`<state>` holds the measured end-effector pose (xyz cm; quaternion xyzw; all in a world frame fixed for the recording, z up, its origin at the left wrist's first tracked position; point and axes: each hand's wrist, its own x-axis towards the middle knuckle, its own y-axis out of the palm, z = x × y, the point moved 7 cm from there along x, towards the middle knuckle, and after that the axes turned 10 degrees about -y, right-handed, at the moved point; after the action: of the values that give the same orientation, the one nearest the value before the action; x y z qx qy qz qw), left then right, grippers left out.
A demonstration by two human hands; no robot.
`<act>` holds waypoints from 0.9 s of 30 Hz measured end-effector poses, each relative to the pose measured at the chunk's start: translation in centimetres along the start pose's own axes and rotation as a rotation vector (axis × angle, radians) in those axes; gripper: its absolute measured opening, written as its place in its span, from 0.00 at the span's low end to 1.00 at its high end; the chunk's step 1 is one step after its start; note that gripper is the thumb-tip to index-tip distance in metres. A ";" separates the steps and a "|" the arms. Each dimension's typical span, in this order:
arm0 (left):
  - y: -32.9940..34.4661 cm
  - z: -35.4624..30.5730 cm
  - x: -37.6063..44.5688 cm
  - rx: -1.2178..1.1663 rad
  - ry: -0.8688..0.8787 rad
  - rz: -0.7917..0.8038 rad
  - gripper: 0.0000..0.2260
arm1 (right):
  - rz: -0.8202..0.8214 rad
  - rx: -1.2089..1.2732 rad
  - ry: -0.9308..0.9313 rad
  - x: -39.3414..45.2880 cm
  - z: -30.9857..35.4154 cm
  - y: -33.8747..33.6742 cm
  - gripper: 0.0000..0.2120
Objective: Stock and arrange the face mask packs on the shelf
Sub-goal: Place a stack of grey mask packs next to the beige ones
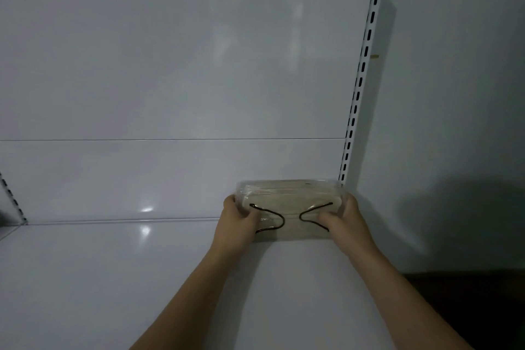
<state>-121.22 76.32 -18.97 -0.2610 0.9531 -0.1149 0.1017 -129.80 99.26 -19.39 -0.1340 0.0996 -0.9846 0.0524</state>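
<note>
Fingers [250, 216] of my left hand [237, 226] and right hand [345, 220] curl round the ends of the face mask pack [291, 207], gripping it on the shelf [113, 278] against the back panel [170, 65], beside the slotted upright [359, 85].

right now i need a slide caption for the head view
Both hands, left hand and right hand, grip a clear face mask pack at the white shelf back right corner.

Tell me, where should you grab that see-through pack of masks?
Probably by its two short ends, one hand from each side, as the left hand and right hand do now. The clear plastic pack of beige face masks is wide, soft and slippery on the white shelf, so an end-to-end grip keeps it level.
</note>
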 end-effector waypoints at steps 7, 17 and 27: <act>-0.1 0.5 0.6 0.024 -0.029 -0.071 0.15 | 0.070 -0.046 0.038 -0.2 -0.7 -0.2 0.47; 0.2 0.6 0.8 0.018 -0.041 -0.046 0.13 | 0.073 -0.068 0.017 -0.2 -1.5 0.2 0.30; -0.9 0.8 -0.6 0.036 0.032 -0.042 0.13 | 0.003 -0.146 0.059 -1.0 -1.4 -1.0 0.46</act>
<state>-120.15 75.75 -19.37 -0.2772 0.9466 -0.1383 0.0889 -129.34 100.64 -20.76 -0.1084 0.1727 -0.9781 0.0409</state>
